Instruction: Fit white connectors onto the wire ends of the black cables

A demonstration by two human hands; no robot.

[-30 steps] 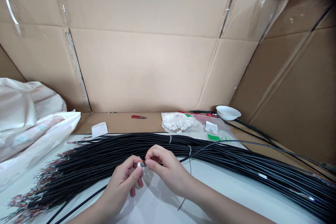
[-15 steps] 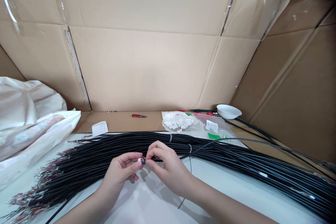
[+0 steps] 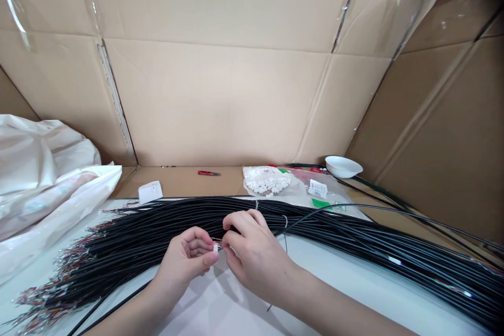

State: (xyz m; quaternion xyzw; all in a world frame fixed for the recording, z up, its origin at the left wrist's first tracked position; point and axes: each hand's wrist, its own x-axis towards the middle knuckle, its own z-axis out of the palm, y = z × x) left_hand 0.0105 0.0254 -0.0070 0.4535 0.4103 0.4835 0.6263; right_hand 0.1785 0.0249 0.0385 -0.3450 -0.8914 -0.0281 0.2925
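My left hand [image 3: 185,257] pinches a small white plastic connector [image 3: 216,247] between thumb and fingers. My right hand [image 3: 252,254] grips the end of a black cable [image 3: 299,222], whose thin coloured wires [image 3: 219,245] run to the connector, almost touching my left fingertips. Under and behind both hands lies a large bundle of black cables [image 3: 354,236], spread across the white table [image 3: 220,310]. Its frayed multicoloured ends [image 3: 51,289] fan out at the left. The exact wire entry into the connector is too small to tell.
Red-handled snips [image 3: 209,173] lie on the cardboard behind the bundle. Nearby are a clear bag of white connectors [image 3: 265,181], a white bowl [image 3: 343,166] and a small white box [image 3: 150,192]. White plastic sheeting [image 3: 39,178] bulges at the left; cardboard walls [image 3: 220,100] surround the back.
Both hands have moved slightly right and down. The connector now sits at my left fingertips, closer to the right hand's cable end. The camera view has shifted slightly.
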